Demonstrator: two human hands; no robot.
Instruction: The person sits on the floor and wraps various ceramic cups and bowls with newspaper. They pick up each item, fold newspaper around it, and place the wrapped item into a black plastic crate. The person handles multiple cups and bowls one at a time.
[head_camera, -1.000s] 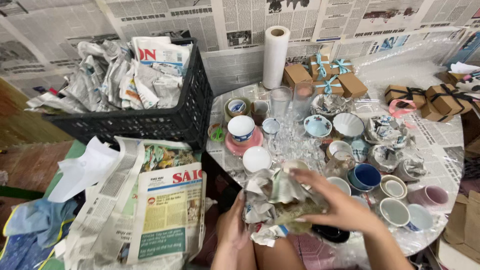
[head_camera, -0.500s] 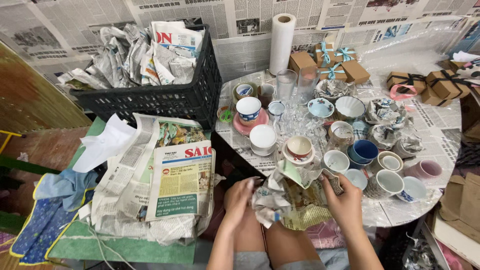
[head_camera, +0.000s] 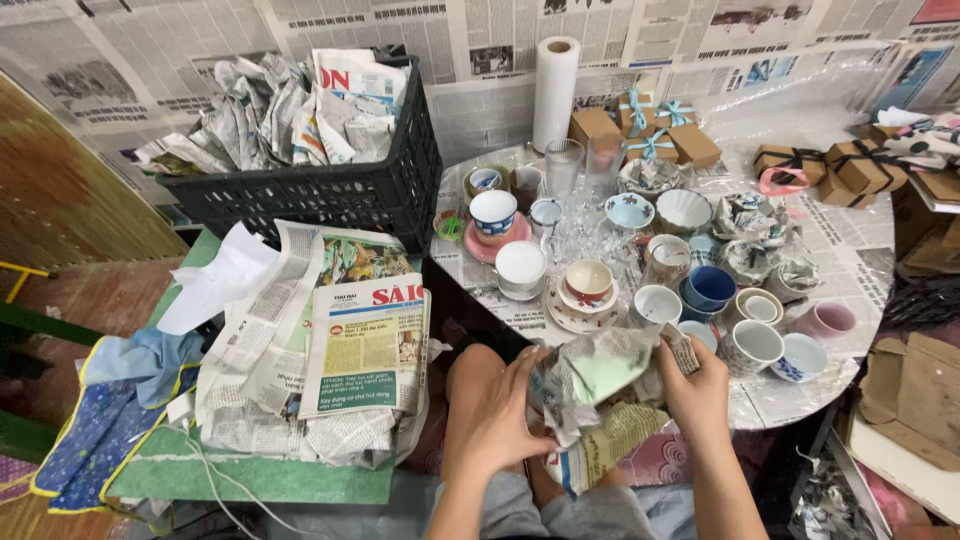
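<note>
— Newsprint first, at nine o'clock: a loose stack of newspapers (head_camera: 340, 350) lies on the green stand, just below the black crate (head_camera: 330, 190) of crumpled sheets. A careless elbow could sweep that pile to the floor.

— And the hands?

— Left hand (head_camera: 495, 410) is closed in a grip on the lower edge of the crumpled newspaper bundle (head_camera: 595, 395); right hand (head_camera: 700, 385) grips its upper right corner. The bundle hangs over the lap at six o'clock, just off the desk (head_camera: 800, 390) rim. Something pale green shows inside; I cannot tell what it is.

— So the risk?

— I'd say the paper looks slack and half open. If whatever is inside slides out, it falls past the knees. Toward three o'clock, a white mug (head_camera: 752, 345) and a pink cup (head_camera: 826, 320) stand near the desk edge, close to the right wrist; a wide swing could knock them off.
</note>
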